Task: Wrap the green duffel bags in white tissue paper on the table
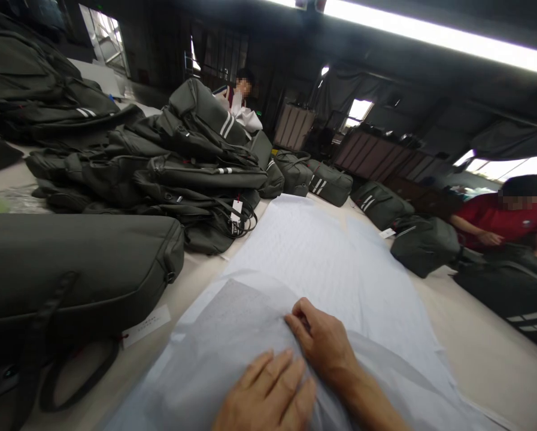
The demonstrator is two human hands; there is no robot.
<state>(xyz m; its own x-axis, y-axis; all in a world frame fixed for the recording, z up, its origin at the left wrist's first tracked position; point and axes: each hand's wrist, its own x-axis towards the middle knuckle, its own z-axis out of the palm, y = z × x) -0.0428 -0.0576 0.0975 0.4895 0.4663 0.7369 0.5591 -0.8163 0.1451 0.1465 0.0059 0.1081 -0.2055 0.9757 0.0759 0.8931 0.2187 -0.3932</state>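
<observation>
A long stack of thin, pale bluish-white sheets (326, 245) runs down the table in front of me. Over its near end lies a greyer, see-through sheet (232, 323), whether paper or film I cannot tell. My left hand (268, 392) rests flat on this greyer sheet, fingers stretched out. Just beyond it, my right hand (324, 338) has curled fingers, thumb and forefinger pinching the greyer sheet. To the left of the sheets lies a dark green duffel bag (79, 263) with a white paper tag (146, 326) beside it.
Piled dark bags (182, 167) with white stripes cover the left side. Several filled bags (425, 242) line the table's right edge. A person in red (515, 218) handles a bag at the right; another person (239, 96) stands behind the pile.
</observation>
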